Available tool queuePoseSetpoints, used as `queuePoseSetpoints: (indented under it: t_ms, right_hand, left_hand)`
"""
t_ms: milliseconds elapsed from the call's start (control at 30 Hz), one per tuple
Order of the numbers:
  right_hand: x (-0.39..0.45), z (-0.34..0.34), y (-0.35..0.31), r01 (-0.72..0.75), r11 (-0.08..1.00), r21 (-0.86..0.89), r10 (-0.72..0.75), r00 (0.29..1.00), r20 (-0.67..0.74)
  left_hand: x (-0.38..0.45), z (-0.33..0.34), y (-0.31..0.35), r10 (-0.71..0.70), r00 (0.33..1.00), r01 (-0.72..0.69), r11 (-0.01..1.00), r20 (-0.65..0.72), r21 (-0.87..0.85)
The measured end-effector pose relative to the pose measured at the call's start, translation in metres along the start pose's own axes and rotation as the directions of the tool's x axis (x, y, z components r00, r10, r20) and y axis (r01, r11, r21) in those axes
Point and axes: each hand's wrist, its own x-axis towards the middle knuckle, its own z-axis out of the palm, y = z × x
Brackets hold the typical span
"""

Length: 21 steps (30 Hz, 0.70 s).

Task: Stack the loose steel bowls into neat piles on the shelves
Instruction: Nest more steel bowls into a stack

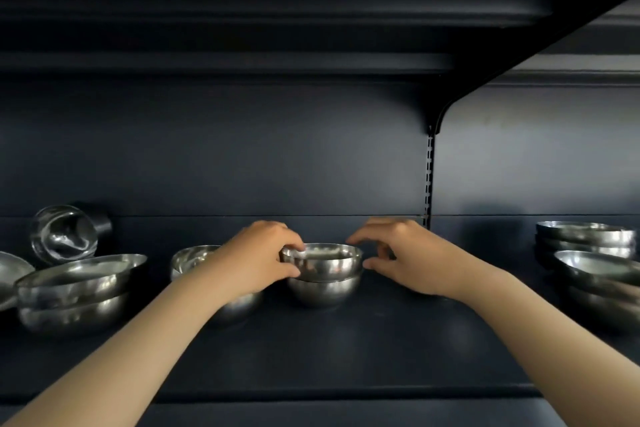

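Left hand grips top bowl of centre pile; right hand fingers loosely spread beside it, holding nothing. Side piles formed; tipped bowl left.

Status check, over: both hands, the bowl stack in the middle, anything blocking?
Left hand grips top bowl of the centre stack. Right hand open beside it, not touching. Another bowl close behind left hand; shelf ahead.

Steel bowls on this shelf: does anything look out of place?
Yes. A steel cup lies tipped on its side at the back left, mouth facing outward, while the steel bowls around it sit upright.
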Motion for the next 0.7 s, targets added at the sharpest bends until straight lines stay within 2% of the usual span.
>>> queuePoseSetpoints:
  t_ms: [200,333,700]
  right_hand:
    - [0.022,0.019,-0.019,-0.108,0.990,-0.086,0.119,0.983,0.137]
    - [0.024,0.021,-0.020,-0.119,0.985,-0.123,0.141,0.972,0.190]
    - [0.021,0.025,-0.026,-0.067,0.969,-0.238,0.112,0.977,0.179]
  left_hand:
    - [0.010,0.011,-0.012,0.111,0.990,-0.107,0.993,0.084,-0.050]
    - [0.014,0.016,-0.012,0.153,0.986,-0.151,0.988,0.064,-0.042]
    - [0.011,0.018,-0.009,0.184,0.982,-0.181,0.982,0.046,-0.046]
